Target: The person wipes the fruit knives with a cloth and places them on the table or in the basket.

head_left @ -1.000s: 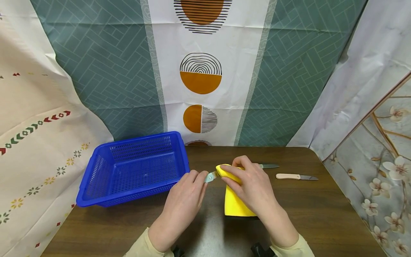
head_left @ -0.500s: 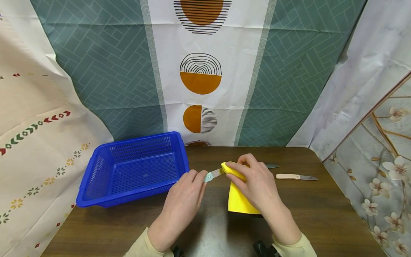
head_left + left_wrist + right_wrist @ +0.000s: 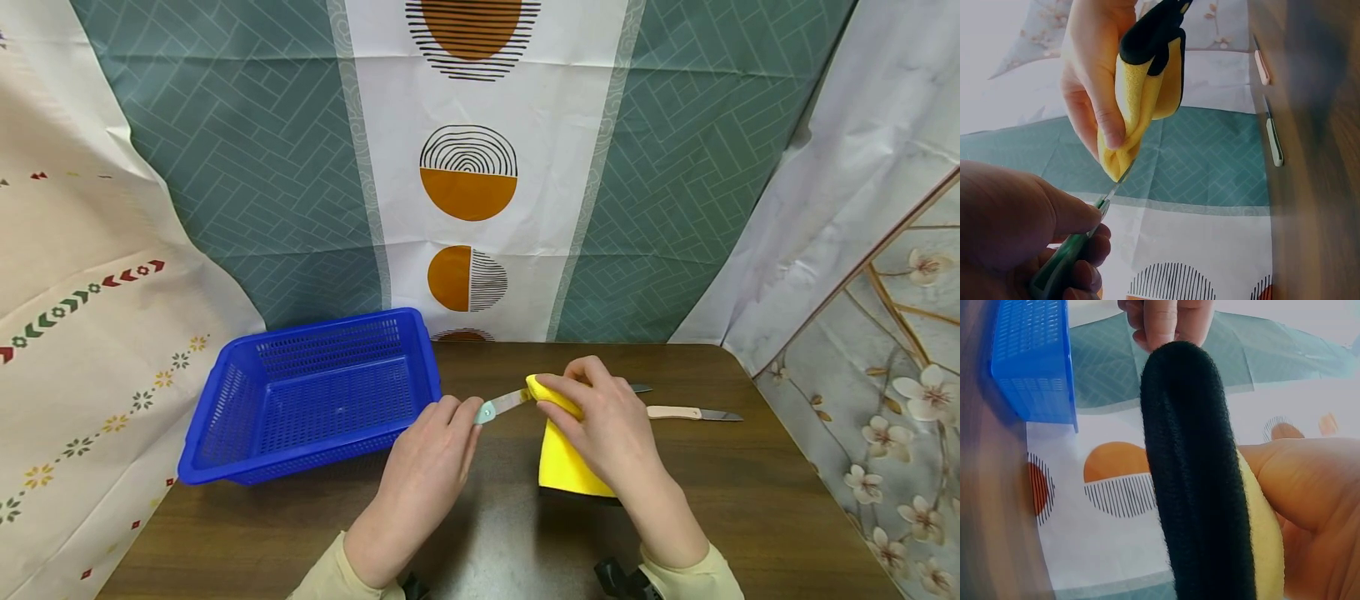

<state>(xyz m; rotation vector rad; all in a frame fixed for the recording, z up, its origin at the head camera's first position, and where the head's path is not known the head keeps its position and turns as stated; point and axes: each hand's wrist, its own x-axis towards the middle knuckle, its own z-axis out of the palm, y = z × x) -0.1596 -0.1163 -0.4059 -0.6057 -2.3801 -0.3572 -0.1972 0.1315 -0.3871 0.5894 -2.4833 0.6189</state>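
Note:
My left hand (image 3: 431,458) grips a folding knife (image 3: 1063,262) by its green handle, its blade (image 3: 512,401) pointing right. Folded round the blade's tip is a yellow cloth with a black side (image 3: 566,462), pinched between the thumb and fingers of my right hand (image 3: 603,425). The cloth's lower part hangs loose over the table. In the left wrist view, the blade runs into the fold of the cloth under the right thumb. The black side of the cloth fills the middle of the right wrist view and hides most of the knife there.
A blue plastic basket (image 3: 311,458) stands at the left of the brown table (image 3: 750,517). Beyond my right hand lie a knife with a cream handle (image 3: 675,412) and one with a pale green handle (image 3: 1274,142). Patterned curtains hang behind and beside the table.
My right hand with the cloth has slid right along the blade toward its tip, baring more of the metal. The left hand holds the knife almost still.

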